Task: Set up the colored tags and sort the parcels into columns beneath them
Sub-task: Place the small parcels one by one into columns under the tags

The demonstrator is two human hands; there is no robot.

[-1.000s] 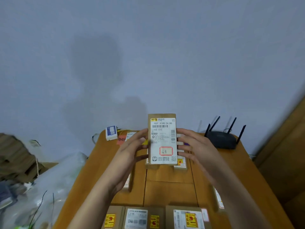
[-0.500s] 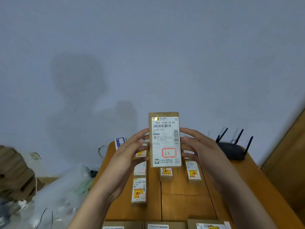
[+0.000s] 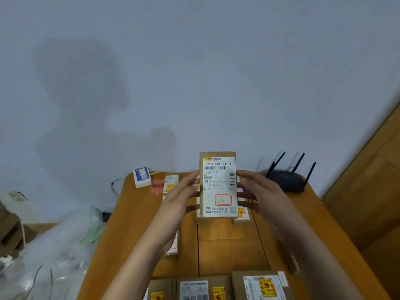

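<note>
Near edge of table (image 3: 229,245): three boxes (image 3: 203,289) in a row, labels up. Above them, both hands raised mid-table: left hand (image 3: 179,204) and right hand (image 3: 262,195) pinch a parcel (image 3: 218,185) by its long edges, upright, label toward camera, red-framed stamp near its bottom. Behind it more parcels lie flat, partly hidden. Far left: red tag (image 3: 157,186), white box (image 3: 141,177). Far right: black router (image 3: 285,180) by wall
</note>
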